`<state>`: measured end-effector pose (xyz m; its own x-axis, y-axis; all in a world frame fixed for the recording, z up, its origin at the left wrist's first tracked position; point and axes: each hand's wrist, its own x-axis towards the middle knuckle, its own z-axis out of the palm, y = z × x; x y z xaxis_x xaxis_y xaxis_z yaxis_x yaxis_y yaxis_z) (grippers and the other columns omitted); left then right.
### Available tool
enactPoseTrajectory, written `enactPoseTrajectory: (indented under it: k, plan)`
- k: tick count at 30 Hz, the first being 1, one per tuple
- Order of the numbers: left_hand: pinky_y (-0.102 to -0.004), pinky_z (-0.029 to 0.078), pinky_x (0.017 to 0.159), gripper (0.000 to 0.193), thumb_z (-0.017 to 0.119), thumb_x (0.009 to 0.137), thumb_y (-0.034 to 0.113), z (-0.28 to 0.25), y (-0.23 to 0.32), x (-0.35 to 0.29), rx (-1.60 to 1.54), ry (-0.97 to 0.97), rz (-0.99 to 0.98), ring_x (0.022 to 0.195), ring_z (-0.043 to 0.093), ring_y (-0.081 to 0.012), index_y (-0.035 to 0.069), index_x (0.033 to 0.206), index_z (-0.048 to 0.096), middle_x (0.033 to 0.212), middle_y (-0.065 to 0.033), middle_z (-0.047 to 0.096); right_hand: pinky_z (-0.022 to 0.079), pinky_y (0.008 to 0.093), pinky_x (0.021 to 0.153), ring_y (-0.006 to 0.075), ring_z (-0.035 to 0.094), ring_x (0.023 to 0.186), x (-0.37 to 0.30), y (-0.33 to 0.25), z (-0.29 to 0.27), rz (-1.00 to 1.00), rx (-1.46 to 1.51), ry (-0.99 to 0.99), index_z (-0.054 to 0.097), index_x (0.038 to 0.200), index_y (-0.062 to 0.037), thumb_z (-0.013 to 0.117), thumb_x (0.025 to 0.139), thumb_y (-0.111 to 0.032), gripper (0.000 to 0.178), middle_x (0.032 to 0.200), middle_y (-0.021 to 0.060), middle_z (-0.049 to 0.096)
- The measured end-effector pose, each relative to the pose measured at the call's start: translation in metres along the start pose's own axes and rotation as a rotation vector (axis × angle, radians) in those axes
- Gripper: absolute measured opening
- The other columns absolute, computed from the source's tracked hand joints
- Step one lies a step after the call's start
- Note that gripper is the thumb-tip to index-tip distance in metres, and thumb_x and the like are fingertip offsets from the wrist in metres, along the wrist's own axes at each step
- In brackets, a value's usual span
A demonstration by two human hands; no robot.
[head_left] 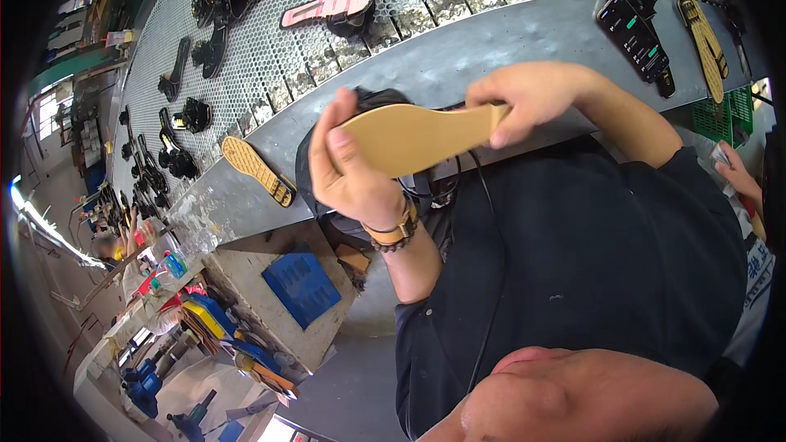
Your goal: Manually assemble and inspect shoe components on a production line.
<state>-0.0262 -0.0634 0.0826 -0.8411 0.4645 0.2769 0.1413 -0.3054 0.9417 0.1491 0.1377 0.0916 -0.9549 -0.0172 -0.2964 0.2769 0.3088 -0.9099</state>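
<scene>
The left hand (356, 168) grasps the broad end of a smooth, tan, sole-shaped piece (422, 139); the right hand (532, 102) pinches its narrow end. The piece spans between them, near the grey metal table (442, 57). From it, a tan, patterned sole (252, 165) lies at nine o'clock, a dark-screened phone (632, 37) at two.

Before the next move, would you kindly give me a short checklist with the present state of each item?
1. Left hand holding the wide end of the tan sole: ok.
2. Right hand holding its narrow end: ok.
3. Underside of the tan sole unmarked: cannot tell, it faces away.
4. Patterned sole apart from the left hand: ok.
5. Metal ledge free of the phone: not ok, it lies toward the right.
</scene>
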Motion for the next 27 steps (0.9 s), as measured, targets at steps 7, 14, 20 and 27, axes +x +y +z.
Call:
enactPoseTrajectory:
  k: [7,14,20,27]
  plan:
    - [-0.048,0.057,0.102,0.037,0.047,0.11,0.01,0.012,-0.021,-0.004,-0.416,0.213,0.011,0.123,0.063,-0.0343,-0.005,0.143,0.048,0.135,-0.0274,0.062,0.059,0.0335,0.095,0.0189,0.072,0.104,0.014,0.005,-0.017,-0.334,0.971,0.629,0.064,0.125,0.0026,0.079,0.09,-0.011,0.04,0.114,0.0102,0.073]
    - [-0.0489,0.041,0.116,0.059,0.056,0.104,0.014,0.048,-0.043,-0.037,-0.421,-0.192,-0.177,0.139,0.049,-0.0328,0.001,0.156,0.033,0.152,-0.0199,0.047,0.056,0.0357,0.081,0.0174,0.07,0.095,-0.008,-0.067,0.018,-0.621,-0.507,1.074,0.067,0.117,0.0034,0.074,0.086,-0.003,0.033,0.111,0.0097,0.072]
    - [-0.0504,0.046,0.112,0.065,0.04,0.111,0.047,0.069,-0.019,-0.027,-0.676,-0.059,-0.311,0.131,0.056,-0.0346,0.005,0.159,0.031,0.146,-0.0263,0.051,0.053,0.0338,0.068,0.0233,0.069,0.083,0.019,-0.044,0.073,-0.717,-1.013,0.953,0.07,0.104,0.0029,0.07,0.077,-0.013,0.031,0.103,0.015,0.072]
    - [-0.055,0.046,0.114,0.059,0.041,0.1,0.032,0.04,-0.052,-0.008,-0.774,0.009,-0.427,0.135,0.055,-0.0356,0.006,0.152,0.043,0.14,-0.0201,0.059,0.057,0.0409,0.082,0.0298,0.071,0.099,0.019,-0.027,0.068,-0.881,-0.825,0.924,0.067,0.111,0.0037,0.075,0.078,-0.008,0.036,0.114,0.02,0.069]
